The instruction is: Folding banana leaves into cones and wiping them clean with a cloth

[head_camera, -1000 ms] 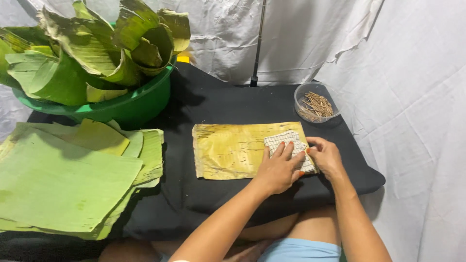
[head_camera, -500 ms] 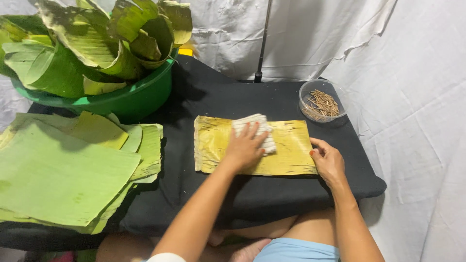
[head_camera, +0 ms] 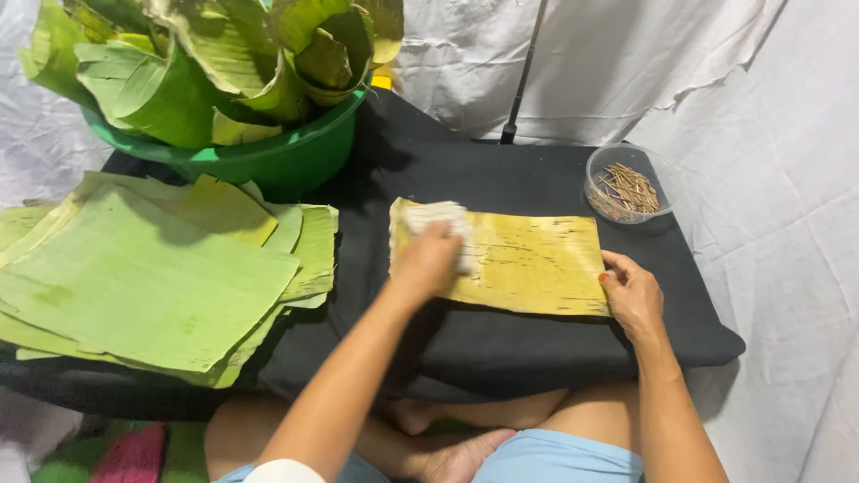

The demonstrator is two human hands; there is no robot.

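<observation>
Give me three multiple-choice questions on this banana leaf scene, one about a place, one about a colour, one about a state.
1. Where is the clear bowl of sticks?
A. far right corner of the black table
B. inside the basin
C. on the leaf stack

2. What colour is the basin of leaves?
A. red
B. green
C. white

3. What is the left hand doing?
A. hanging free
B. pressing a white cloth on the yellowish leaf
C. holding sticks

Answers: 1 A, it sits by the right edge. 2 B, its rim is green. 3 B, the cloth lies under it, while the right hand pins the leaf's edge.

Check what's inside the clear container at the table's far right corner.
The clear container holds a loose pile of thin brown sticks. Its bottom beneath them is covered, so anything under the pile can't be seen.
</observation>
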